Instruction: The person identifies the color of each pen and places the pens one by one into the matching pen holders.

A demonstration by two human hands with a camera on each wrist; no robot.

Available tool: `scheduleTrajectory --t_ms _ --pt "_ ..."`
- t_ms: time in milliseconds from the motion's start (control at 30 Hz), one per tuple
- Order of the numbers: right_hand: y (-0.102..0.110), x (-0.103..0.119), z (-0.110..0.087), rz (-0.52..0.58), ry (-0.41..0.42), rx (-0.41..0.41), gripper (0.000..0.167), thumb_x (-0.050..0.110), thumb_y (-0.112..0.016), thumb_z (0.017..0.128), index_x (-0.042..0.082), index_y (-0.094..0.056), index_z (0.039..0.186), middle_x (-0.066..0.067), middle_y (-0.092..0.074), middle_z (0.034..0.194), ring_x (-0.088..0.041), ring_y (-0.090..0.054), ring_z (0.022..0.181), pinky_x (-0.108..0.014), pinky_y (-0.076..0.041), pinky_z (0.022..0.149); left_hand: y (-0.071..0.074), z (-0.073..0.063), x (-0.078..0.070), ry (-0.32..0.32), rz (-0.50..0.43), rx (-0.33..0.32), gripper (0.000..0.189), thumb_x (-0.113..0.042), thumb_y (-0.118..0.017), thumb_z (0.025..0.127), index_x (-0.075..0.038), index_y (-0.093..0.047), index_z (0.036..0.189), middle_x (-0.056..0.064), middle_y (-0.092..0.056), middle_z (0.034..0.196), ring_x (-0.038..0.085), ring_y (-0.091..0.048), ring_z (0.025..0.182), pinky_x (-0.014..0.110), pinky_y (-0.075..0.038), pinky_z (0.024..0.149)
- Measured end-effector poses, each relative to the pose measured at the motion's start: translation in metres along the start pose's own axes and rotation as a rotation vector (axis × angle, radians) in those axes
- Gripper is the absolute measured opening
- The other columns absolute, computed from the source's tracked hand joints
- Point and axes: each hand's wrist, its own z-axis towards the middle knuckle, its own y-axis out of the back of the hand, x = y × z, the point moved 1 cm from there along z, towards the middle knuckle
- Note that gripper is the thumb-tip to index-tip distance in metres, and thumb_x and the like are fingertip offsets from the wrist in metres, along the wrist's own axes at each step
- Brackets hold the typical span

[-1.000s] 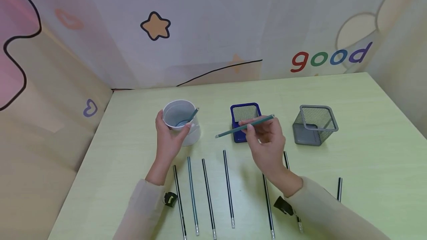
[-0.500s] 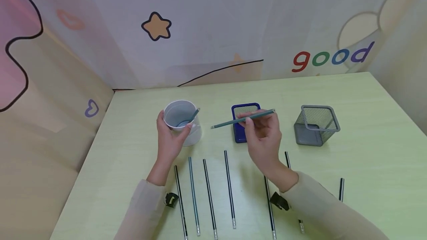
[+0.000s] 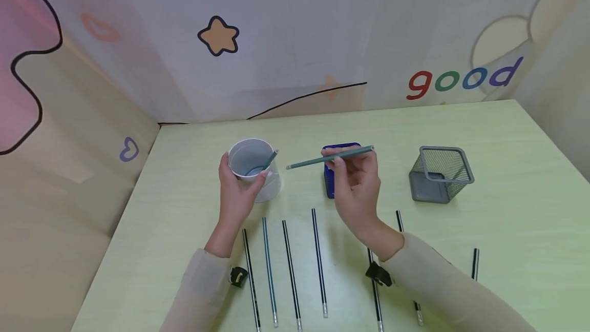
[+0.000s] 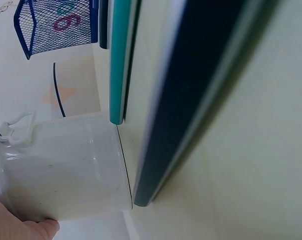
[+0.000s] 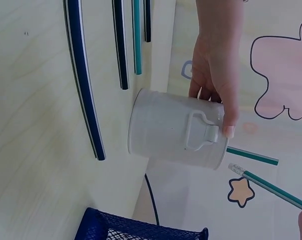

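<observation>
One pencil (image 3: 270,160) in cup (image 3: 272,186)—left hand (image 3: 236,188) gripping cup, right hand (image 3: 358,186) pinching second pencil (image 3: 313,161)

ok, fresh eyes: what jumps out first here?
Probably the multicoloured word "good" at the back wall's right. Then the green pencil pinched in the right hand, and left of it the white cup gripped by the left hand, a second pencil inside. More pencils lie side-by-side on the table.

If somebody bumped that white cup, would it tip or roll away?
The white cup would probably resist tipping from a light bump, since its base looks nearly as wide as its rim. On its side it might roll a little, being round, until the handle catches. Its smooth sides may feel slippery.
</observation>
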Motion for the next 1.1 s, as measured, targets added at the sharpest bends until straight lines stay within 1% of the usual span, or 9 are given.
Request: scheduleTrajectory --t_ms 133,233,467,533,633,700,800,933,1100 --pt "-0.001 -0.003 0.001 -0.023 0.005 -0.006 0.025 -0.006 -0.049 0.094 -0.019 -0.037 0.112 -0.031 -0.060 0.103 -0.006 -0.065 0.098 -0.024 -0.053 0.087 0.000 -0.001 -0.001 -0.007 -0.009 0.001 0.092 -0.028 -0.070 0.085 -0.013 -0.008 0.150 0.012 -0.023 0.150 0.030 -0.030 0.136 0.047 -0.032 0.111" --pt "-0.003 -0.005 0.002 -0.018 0.003 -0.022 0.024 -0.005 -0.049 0.095 -0.018 -0.037 0.112 -0.028 -0.061 0.102 -0.007 -0.066 0.098 -0.024 -0.053 0.087 0.000 -0.001 -0.002 -0.003 -0.009 -0.001 0.092 -0.029 -0.070 0.084 -0.013 -0.008 0.150 0.011 -0.022 0.150 0.030 -0.030 0.136 0.047 -0.033 0.111" --pt "-0.011 -0.010 0.008 0.049 0.030 -0.030 0.024 -0.004 -0.049 0.095 -0.018 -0.037 0.110 0.002 -0.065 0.105 -0.008 -0.066 0.099 -0.026 -0.053 0.088 0.001 -0.002 -0.002 -0.009 -0.022 0.003 0.092 -0.027 -0.070 0.085 -0.012 -0.007 0.151 0.012 -0.022 0.150 0.030 -0.030 0.136 0.047 -0.033 0.111" --pt "-0.013 -0.010 0.009 0.067 0.046 -0.027 0.024 -0.005 -0.050 0.094 -0.018 -0.037 0.109 0.005 -0.065 0.106 -0.008 -0.066 0.098 -0.027 -0.053 0.088 0.001 -0.002 -0.002 -0.007 -0.023 0.006 0.092 -0.027 -0.070 0.085 -0.012 -0.007 0.151 0.013 -0.022 0.150 0.031 -0.030 0.136 0.048 -0.032 0.111" --pt "-0.017 -0.011 0.011 0.086 0.059 -0.025 0.024 -0.006 -0.051 0.093 -0.018 -0.037 0.109 0.006 -0.065 0.105 -0.007 -0.066 0.097 -0.027 -0.053 0.088 0.001 -0.002 -0.002 0.003 -0.012 0.013 0.093 -0.027 -0.070 0.085 -0.012 -0.006 0.151 0.013 -0.021 0.151 0.031 -0.029 0.137 0.048 -0.032 0.111" --pt "-0.019 -0.011 0.012 0.100 0.060 -0.016 0.024 -0.005 -0.051 0.094 -0.018 -0.037 0.109 0.003 -0.065 0.105 -0.007 -0.066 0.097 -0.027 -0.053 0.088 0.001 -0.002 -0.003 0.007 -0.009 0.016 0.094 -0.028 -0.070 0.085 -0.012 -0.005 0.151 0.013 -0.020 0.151 0.032 -0.029 0.137 0.048 -0.032 0.111" --pt "-0.022 -0.012 0.012 0.109 0.069 0.008 0.025 -0.004 -0.051 0.094 -0.018 -0.037 0.109 -0.012 -0.066 0.104 -0.009 -0.067 0.097 -0.028 -0.053 0.088 0.002 -0.002 -0.004 0.006 -0.008 0.016 0.093 -0.028 -0.070 0.085 -0.011 -0.005 0.151 0.013 -0.020 0.151 0.032 -0.028 0.137 0.049 -0.032 0.111" --pt "-0.025 -0.012 0.013 0.105 0.084 0.041 0.024 -0.005 -0.050 0.094 -0.018 -0.037 0.110 -0.033 -0.058 0.100 -0.010 -0.066 0.098 -0.028 -0.053 0.087 0.002 -0.002 -0.003 0.001 -0.009 0.012 0.093 -0.028 -0.069 0.086 -0.011 -0.005 0.151 0.013 -0.020 0.151 0.032 -0.028 0.137 0.049 -0.031 0.111" --pt "-0.029 -0.014 0.012 0.129 0.079 0.060 0.022 -0.011 -0.048 0.092 -0.020 -0.036 0.109 -0.036 -0.056 0.098 -0.007 -0.065 0.098 -0.028 -0.053 0.087 0.001 -0.002 -0.002 0.007 -0.006 0.012 0.093 -0.028 -0.069 0.086 -0.011 -0.005 0.151 0.013 -0.020 0.151 0.032 -0.028 0.138 0.049 -0.030 0.112"
